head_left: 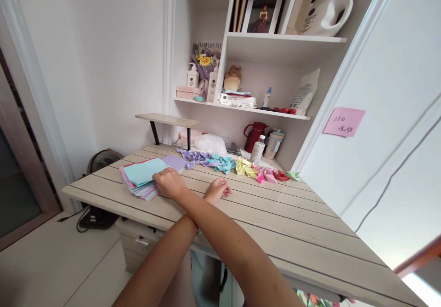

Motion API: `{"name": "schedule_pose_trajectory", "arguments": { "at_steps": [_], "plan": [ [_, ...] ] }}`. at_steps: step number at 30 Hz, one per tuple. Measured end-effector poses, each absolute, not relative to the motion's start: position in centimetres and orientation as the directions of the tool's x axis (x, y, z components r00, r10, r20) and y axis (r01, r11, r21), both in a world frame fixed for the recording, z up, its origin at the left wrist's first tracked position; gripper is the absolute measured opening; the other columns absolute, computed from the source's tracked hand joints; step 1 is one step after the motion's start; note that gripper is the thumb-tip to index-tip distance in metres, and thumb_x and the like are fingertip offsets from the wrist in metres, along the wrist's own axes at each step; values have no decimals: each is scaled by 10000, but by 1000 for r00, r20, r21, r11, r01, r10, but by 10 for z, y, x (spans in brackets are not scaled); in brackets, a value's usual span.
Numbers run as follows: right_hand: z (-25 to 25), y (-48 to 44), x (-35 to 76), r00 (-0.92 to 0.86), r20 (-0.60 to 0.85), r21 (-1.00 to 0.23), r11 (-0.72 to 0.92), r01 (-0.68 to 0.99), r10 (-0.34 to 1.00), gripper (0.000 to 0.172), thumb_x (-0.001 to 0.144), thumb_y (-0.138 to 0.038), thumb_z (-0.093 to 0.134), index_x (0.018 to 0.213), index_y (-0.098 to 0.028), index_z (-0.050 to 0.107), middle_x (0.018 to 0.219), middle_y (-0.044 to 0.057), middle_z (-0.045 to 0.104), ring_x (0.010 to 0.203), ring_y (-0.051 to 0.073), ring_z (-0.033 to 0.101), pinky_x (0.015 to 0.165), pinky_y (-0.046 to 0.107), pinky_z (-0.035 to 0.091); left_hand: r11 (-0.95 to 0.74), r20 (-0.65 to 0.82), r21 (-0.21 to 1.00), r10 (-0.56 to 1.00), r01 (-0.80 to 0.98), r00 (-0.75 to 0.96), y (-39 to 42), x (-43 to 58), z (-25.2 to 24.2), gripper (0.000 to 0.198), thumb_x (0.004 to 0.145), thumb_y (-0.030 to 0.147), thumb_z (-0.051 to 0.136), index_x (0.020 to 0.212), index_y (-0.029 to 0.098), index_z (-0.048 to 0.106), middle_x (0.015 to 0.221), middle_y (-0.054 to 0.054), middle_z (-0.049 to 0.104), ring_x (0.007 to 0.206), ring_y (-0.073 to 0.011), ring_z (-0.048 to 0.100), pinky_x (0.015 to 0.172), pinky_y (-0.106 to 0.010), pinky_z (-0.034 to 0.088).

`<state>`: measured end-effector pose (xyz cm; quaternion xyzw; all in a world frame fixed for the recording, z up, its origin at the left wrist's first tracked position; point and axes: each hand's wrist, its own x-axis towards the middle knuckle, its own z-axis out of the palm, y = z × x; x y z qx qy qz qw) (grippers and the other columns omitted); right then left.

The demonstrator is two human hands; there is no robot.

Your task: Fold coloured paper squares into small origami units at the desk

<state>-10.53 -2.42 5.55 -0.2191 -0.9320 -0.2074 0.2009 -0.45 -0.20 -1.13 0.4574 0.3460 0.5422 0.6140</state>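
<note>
Loosely stacked, coloured sheets (pixel 144 171) lay against the right hand (pixel 169 184), its fingers bent at their edge, any grip impossible to tell; right of it, the left hand (pixel 217 190) rested half-curled, visibly empty, on the table (pixel 275 219); beyond both ran folded paper pieces (pixel 223 163)

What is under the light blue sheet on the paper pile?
Under the light blue sheet, edges of more paper show, including pink, purple and red. The rest of those sheets is covered, partly by the right hand.
</note>
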Motion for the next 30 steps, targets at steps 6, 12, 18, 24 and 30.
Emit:
{"name": "schedule_pose_trajectory", "arguments": {
  "at_steps": [6,12,18,24,30],
  "plan": [
    [54,-25,-101,-759,512,167,820,548,402,194,808,-109,459,921,-157,609,816,87,667,796,216,578,736,308,388,-5,69,945,980,-326,185,-3,-4,-10,178,760,235,631,878,151,527,614,-2,614,554,-99,616,602,-219,486],
    [51,-27,-100,-754,503,124,829,545,421,186,836,-121,465,926,-168,621,789,69,663,790,213,582,737,294,396,-22,86,952,977,-307,195,-2,-3,-11,186,755,249,637,868,144,535,604,-1,609,543,-92,607,588,-211,484],
    [51,-27,-95,-745,516,7,867,497,423,264,835,-80,472,1048,-168,602,896,61,683,895,200,591,806,280,402,-47,107,958,973,-283,203,-3,-3,-12,190,753,266,638,856,133,549,608,-12,613,543,-95,604,579,-211,481],
    [48,-27,-94,-635,593,-237,860,452,496,317,809,-38,466,1047,-187,615,948,34,689,915,176,608,819,260,425,-26,86,962,974,-273,208,0,-3,-12,178,742,249,646,847,135,558,602,-13,616,529,-93,599,583,-214,479],
    [68,-25,-53,-192,805,-466,799,381,561,253,828,-140,463,1001,-195,639,953,45,658,795,161,606,770,278,463,16,49,946,980,-324,193,5,-3,-15,250,720,225,664,934,155,554,596,-2,613,553,-122,619,581,-237,483]
  ]
}}
